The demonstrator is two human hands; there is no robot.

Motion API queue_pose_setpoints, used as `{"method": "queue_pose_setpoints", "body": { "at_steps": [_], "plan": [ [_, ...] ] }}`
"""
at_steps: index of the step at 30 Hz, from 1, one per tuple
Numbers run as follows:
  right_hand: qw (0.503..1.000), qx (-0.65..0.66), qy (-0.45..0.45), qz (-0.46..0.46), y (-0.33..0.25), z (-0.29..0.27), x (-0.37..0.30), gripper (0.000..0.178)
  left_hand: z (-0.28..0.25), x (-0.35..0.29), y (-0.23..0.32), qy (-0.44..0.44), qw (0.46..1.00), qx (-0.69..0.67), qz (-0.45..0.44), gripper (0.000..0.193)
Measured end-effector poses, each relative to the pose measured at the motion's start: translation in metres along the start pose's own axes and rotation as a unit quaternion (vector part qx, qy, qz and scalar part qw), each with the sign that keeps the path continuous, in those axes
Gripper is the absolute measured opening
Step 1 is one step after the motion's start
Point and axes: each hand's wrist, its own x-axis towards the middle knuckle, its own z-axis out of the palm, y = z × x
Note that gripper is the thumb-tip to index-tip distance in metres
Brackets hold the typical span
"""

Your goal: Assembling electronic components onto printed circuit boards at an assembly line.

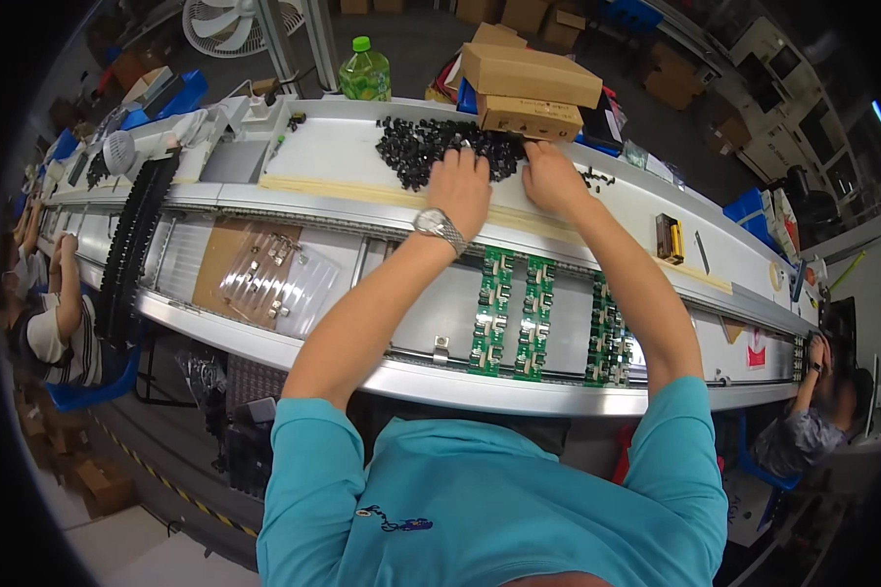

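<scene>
Seemingly picking through black parts (408, 149) near the bench (331, 152)'s far edge, with left hand (460, 194) and right hand (552, 179) half-curled, can't tell if gripping any, likely needing a neat pinch next.

Cardboard boxes (533, 83) crowd the far side of the black parts pile (407, 147), I notice, closing off its back right. To its left, white worktop (328, 147) leaves the left hand (460, 191) a wide way through; beyond the right hand (553, 179), loose black bits (598, 180) and a small yellow-and-black box (670, 239) interrupt an otherwise open stretch.
</scene>
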Motion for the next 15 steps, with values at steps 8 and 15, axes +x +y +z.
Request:
{"method": "queue_pose_setpoints", "body": {
  "at_steps": [8,15],
  "plan": [
    [0.986,0.163,-0.022,-0.03,-0.015,-0.027,-0.043,0.04,0.017,-0.016,-0.013,0.082,0.985,-0.087,0.123,0.023],
    [0.971,0.233,-0.049,0.011,-0.015,-0.042,-0.081,0.033,0.007,-0.017,-0.014,0.078,0.969,-0.162,0.172,0.016]
  ]
}}
